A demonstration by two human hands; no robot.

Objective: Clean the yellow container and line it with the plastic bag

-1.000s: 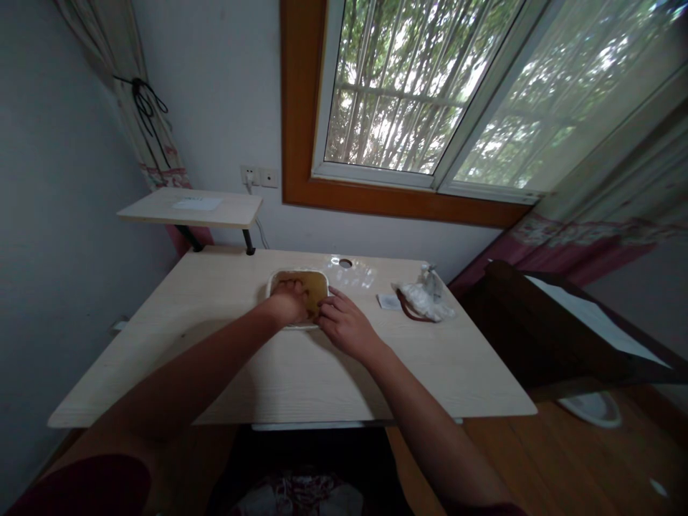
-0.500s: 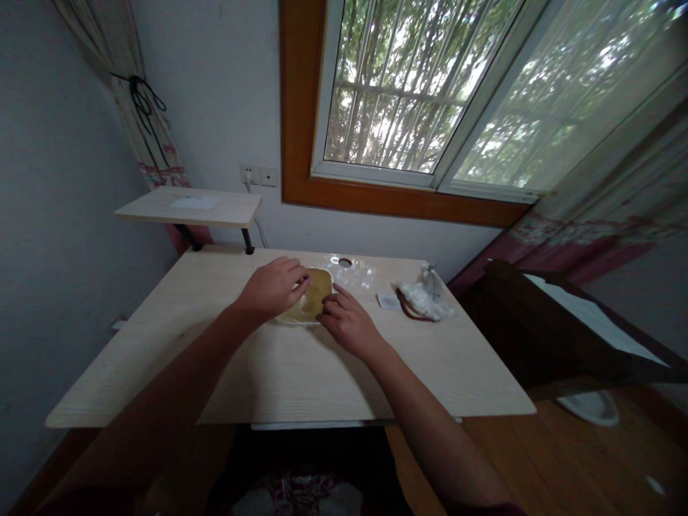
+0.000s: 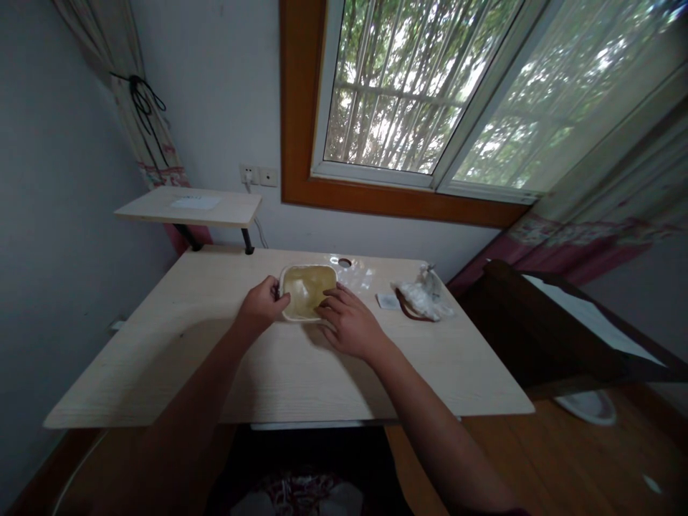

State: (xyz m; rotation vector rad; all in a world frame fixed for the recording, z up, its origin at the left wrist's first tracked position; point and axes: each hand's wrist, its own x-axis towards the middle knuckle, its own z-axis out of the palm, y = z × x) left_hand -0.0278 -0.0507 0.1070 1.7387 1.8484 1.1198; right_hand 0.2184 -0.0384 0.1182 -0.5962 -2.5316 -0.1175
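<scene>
Tub (image 3: 309,266): on the desk (image 3: 301,387), in its rear half and near the middle of its width, between the two hands. Its mouth faces up toward the wearer, so the yellowish inside is in view; whether the base sits flat cannot be told. A pale patch inside may be glare or contents.
Left hand (image 3: 261,304): grasping the tub's left rim, thumb over the inner side, fingers outside. This pinch probably serves to steady the tub.
Right hand (image 3: 352,326): at the right near corner, fingers loosely bent and reaching over the rim. Whether they grip, press or merely rest cannot be told – the hand's back hides the contact.
Plastic bag (image 3: 430,294): right of the right hand, well apart from the tub, likely set there to leave elbow room.
Brown loop (image 3: 409,311) and white card (image 3: 386,301): just beside the bag, on its left.
Raised shelf (image 3: 231,209): above the desk's rear left corner, on dark legs; it bears a paper (image 3: 194,203).
</scene>
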